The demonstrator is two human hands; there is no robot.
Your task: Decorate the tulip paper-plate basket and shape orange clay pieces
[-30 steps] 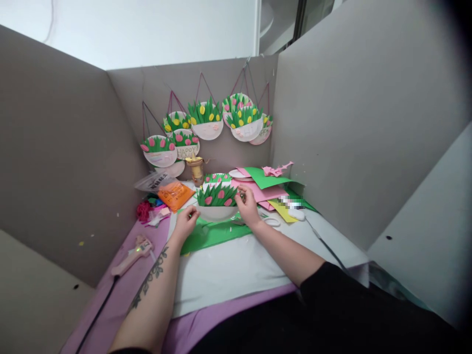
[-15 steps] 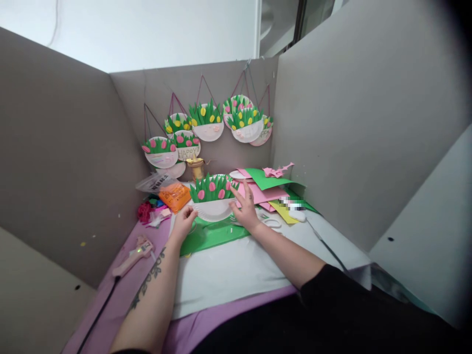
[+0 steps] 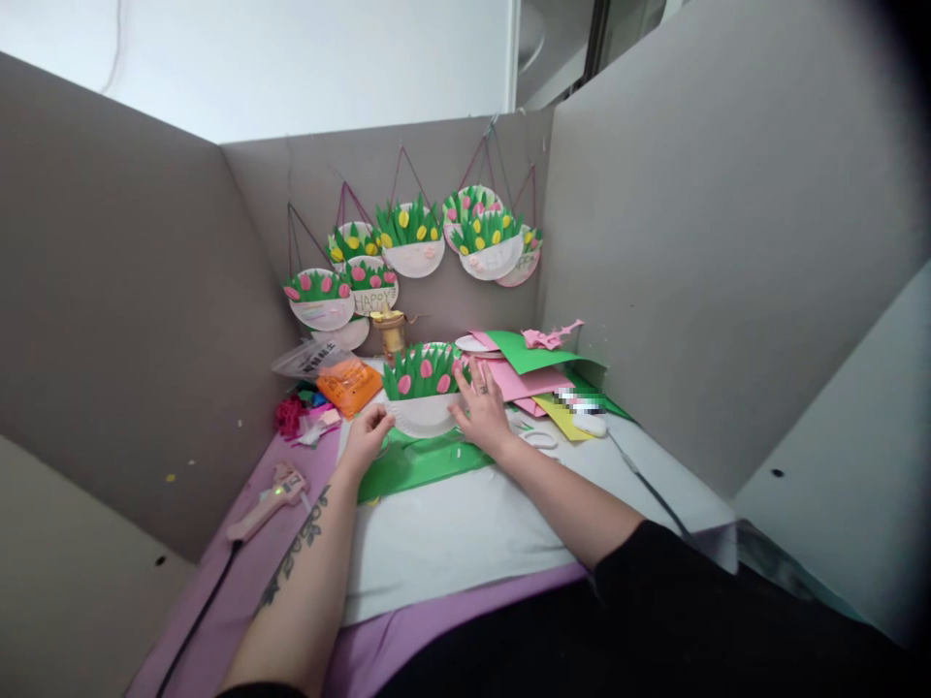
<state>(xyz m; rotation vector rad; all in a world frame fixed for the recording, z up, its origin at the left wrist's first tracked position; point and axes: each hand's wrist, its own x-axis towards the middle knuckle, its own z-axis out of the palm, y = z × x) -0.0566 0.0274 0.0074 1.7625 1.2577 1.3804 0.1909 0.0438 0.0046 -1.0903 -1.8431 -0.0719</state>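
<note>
While the paper-plate basket (image 3: 422, 419), pink flowers and green leaves uppermost, stands mid-worktop (image 3: 451, 553) over the far part of a green sheet (image 3: 422, 470), the left hand (image 3: 369, 433) pinches its left rim, fingers curled in. Right hand (image 3: 480, 405) open, fingers spread, tips against its right side. White scissors handle (image 3: 539, 440) just beyond. Orange packet (image 3: 353, 383) to the left; pink glue gun (image 3: 269, 509) nearer, on purple cloth (image 3: 234, 603). Similar baskets (image 3: 416, 258) hang by strings on the grey back panel (image 3: 451, 145).

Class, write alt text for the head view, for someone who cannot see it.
Left hand and right hand flank a paper-plate basket of pink flowers; similar baskets hang behind, and a pink glue gun lies at left.
</note>
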